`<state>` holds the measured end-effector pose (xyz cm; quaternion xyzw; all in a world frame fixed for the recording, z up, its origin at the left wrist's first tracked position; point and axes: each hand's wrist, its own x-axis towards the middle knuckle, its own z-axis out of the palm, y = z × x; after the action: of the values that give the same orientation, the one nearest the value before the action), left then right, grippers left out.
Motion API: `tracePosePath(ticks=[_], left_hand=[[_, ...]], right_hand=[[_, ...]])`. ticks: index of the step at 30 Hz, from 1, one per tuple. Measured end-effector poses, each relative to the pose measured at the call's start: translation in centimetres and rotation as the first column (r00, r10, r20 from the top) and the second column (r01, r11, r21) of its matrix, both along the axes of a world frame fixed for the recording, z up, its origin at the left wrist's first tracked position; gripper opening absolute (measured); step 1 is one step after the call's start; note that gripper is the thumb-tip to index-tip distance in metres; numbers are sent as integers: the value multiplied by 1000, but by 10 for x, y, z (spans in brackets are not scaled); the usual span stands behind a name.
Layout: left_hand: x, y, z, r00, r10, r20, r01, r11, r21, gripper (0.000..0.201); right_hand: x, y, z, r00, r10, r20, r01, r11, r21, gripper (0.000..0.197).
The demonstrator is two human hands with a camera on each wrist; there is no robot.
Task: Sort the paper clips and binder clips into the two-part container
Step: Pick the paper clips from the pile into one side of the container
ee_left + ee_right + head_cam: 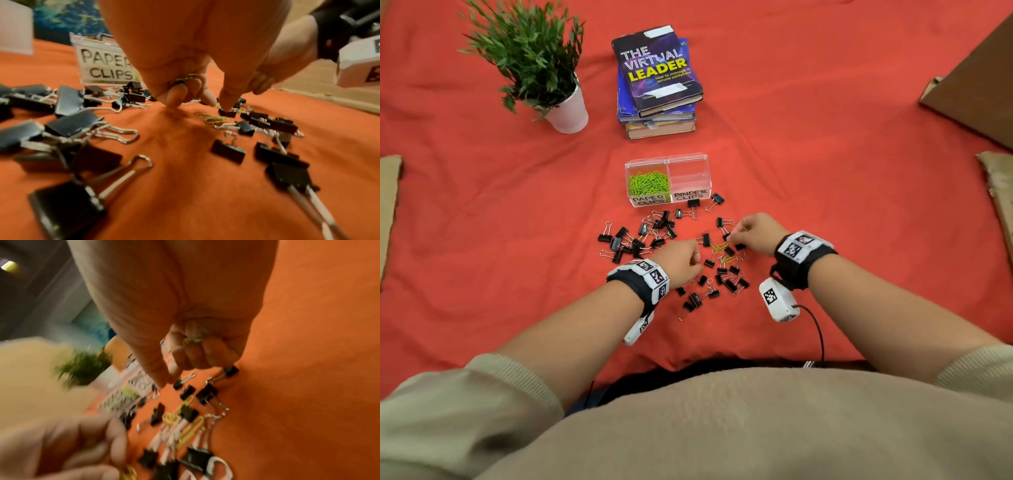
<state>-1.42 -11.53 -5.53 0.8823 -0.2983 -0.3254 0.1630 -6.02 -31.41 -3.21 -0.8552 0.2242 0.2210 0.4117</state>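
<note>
The clear two-part container [667,202] stands on the red cloth; its left part, labelled PAPER CLIPS [107,68], holds green paper clips [649,183], while the BINDER CLIPS part looks empty. Black binder clips [640,236] [69,100] [188,413] lie scattered in front of it. A few yellow-green paper clips [720,246] [213,117] [191,426] lie among them between my hands. My left hand [685,262] [185,91] has its fingers curled round paper clips, fingertips down at the cloth. My right hand [751,233] [195,356] also grips paper clips in its curled fingers, thumb and forefinger reaching down.
A potted plant [534,61] and a stack of books [657,82] stand behind the container. Cardboard pieces lie at the right [979,85] and left [388,192] edges of the cloth.
</note>
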Motion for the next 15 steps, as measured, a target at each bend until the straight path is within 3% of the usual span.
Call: tracePosePath(ticks=[3,7,11,15], left_hand=[[-1,1,-1,990,-114,78,110,992,60,19],[-2,1,-3,976,-178,125,164,980,112,20],[-4,-1,-1,969,-208,136,189,971,145,17],[-5,2,-2,976,-179,120,166,980,111,17]], right_hand=[[3,16,-3,976,218,29,-206,954,-219,13],[3,27,-5,902,422,-90,-413,786,-461,23],[2,34,-6,863,480,-158,-487,706,-514,22],[1,39,-6,840,508,-189,-527,683,-506,22]])
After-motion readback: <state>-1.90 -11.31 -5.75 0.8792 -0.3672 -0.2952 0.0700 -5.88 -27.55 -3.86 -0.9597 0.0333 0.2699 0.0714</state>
